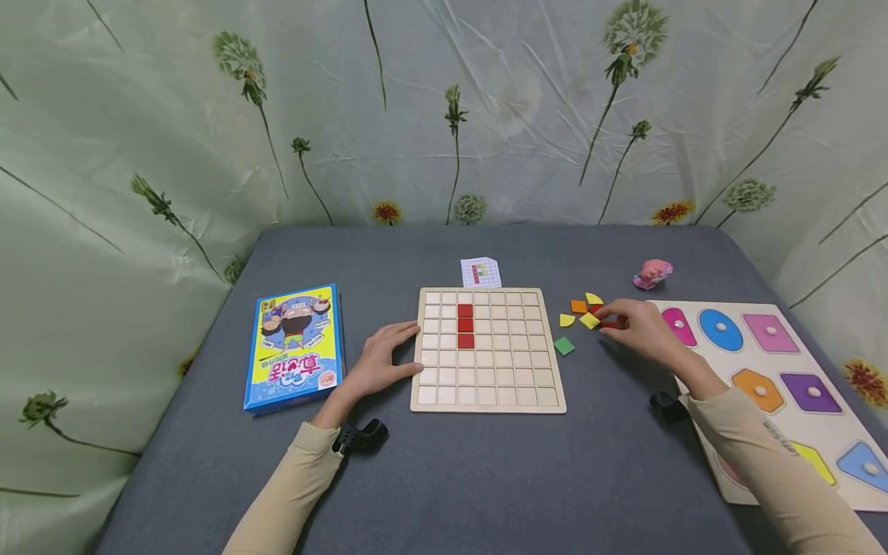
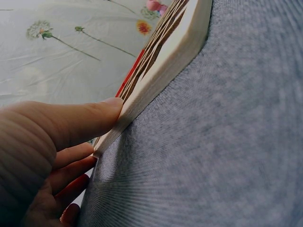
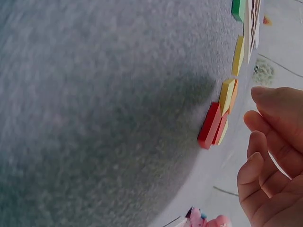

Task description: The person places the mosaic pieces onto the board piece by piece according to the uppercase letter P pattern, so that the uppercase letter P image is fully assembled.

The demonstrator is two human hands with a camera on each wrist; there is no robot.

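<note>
My left hand [image 1: 383, 356] rests at the left edge of a wooden grid board [image 1: 486, 405], its thumb and fingertips touching the rim. In the left wrist view the thumb presses along the board's side [image 2: 161, 71]. Three red squares [image 1: 465, 325] sit in one column of the grid. My right hand [image 1: 634, 327] hovers at a small pile of blocks right of the board, thumb and forefinger slightly apart with nothing between them. Under it lie red blocks [image 3: 209, 125], a yellow square [image 1: 590, 321], an orange square [image 1: 579, 306] and yellow rounded pieces [image 1: 566, 320].
A green square [image 1: 564, 346] lies beside the board's right edge. Behind the board is a small pattern card [image 1: 489, 266]. A blue and yellow box [image 1: 294, 385] stands left, a pink figurine [image 1: 652, 274] back right. A shape puzzle board [image 1: 708, 362] lies under the right forearm.
</note>
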